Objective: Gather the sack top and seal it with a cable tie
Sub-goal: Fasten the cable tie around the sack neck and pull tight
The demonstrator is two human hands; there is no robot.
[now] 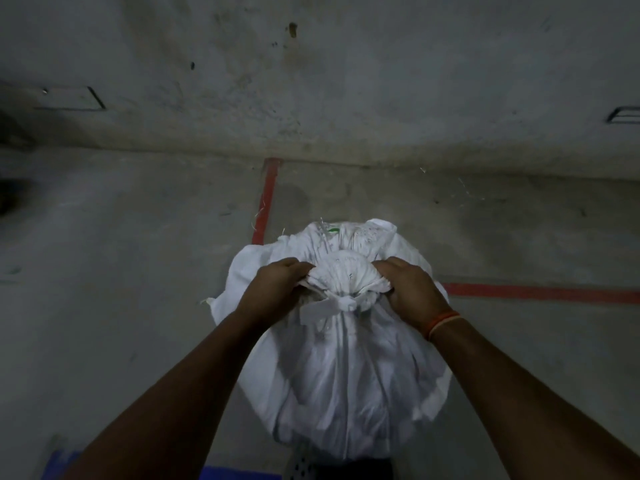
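A full white woven sack (339,375) stands upright on the concrete floor right below me. Its top is bunched into a fan-shaped ruffle (343,271) above a narrow neck. A white tie (341,301) circles the neck, with a flat white tail sticking out to the left. My left hand (277,289) grips the left side of the bunched top. My right hand (412,289), with an orange band on its wrist, grips the right side. The fingertips of both hands are tucked into the fabric.
Red floor lines run away from the sack, one going far (266,199) and one going right (540,292). A grey concrete wall (311,81) rises beyond. Something blue (225,474) lies at the bottom edge, near my feet.
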